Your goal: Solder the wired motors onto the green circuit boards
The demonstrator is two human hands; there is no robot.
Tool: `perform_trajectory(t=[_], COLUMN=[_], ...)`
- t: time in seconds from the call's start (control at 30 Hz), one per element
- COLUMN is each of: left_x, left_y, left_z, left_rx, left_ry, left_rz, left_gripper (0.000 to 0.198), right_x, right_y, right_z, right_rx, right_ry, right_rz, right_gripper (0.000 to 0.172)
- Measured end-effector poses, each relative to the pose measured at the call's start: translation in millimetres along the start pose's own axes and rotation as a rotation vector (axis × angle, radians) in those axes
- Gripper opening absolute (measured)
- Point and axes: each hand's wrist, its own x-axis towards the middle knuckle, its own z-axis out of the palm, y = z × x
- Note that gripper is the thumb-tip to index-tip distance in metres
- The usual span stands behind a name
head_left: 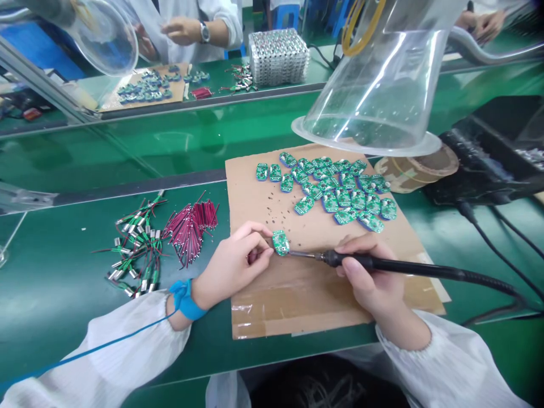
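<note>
My right hand is closed round the black handle of a soldering iron. The iron's metal tip reaches left to the lower edge of a small green circuit board. At the board's left side, the thumb and fingers of my left hand pinch it against the cardboard sheet. A blue wrist strap circles my left wrist. Several more green boards with blue undersides lie on the upper part of the cardboard. Dark specks are scattered between them and my left hand.
Red wires and small metal parts with green and red leads lie left of the cardboard. A clear funnel-shaped hood hangs above its far right. Behind it are a tape roll and a black box. Another person's hand is across the bench.
</note>
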Motion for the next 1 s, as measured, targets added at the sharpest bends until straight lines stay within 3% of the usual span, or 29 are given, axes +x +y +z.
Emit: perform_trajectory(t=[0.37, 0.53, 0.67, 0.8, 0.9, 1.0], left_x=[0.4, 0.5, 3.5, 12.6, 8.7, -22.5], left_y=[0.0, -1.7, -5.1, -11.0, -17.9, -28.0], left_z=[0.6, -0.8, -4.8, -18.3, -43.7, -77.9], left_rx=[0.022, 0.013, 0.001, 0.008, 0.140, 0.343], left_ry=[-0.004, -0.010, -0.108, -0.236, -0.085, 0.278], left_rz=[0.006, 0.014, 0.125, 0.310, 0.270, 0.051], left_gripper=[0.008, 0.009, 0.008, 0.013, 0.018, 0.022], right_x=[0.6, 2.2, 5.5, 12.3, 17.7, 20.8], right_y=[-3.4, -0.3, -1.0, -8.6, -11.5, -5.0], right_z=[0.1, 0.4, 2.9, 5.7, 4.1, -0.6], right_rx=[-0.102, -0.080, -0.015, -0.131, -0.319, -0.380], right_ry=[-0.057, 0.030, 0.095, 0.048, -0.049, -0.086], right_rz=[0.052, 0.031, 0.018, 0.016, -0.033, -0.102], right_gripper=[0.013, 0.012, 0.019, 0.024, 0.017, 0.016])
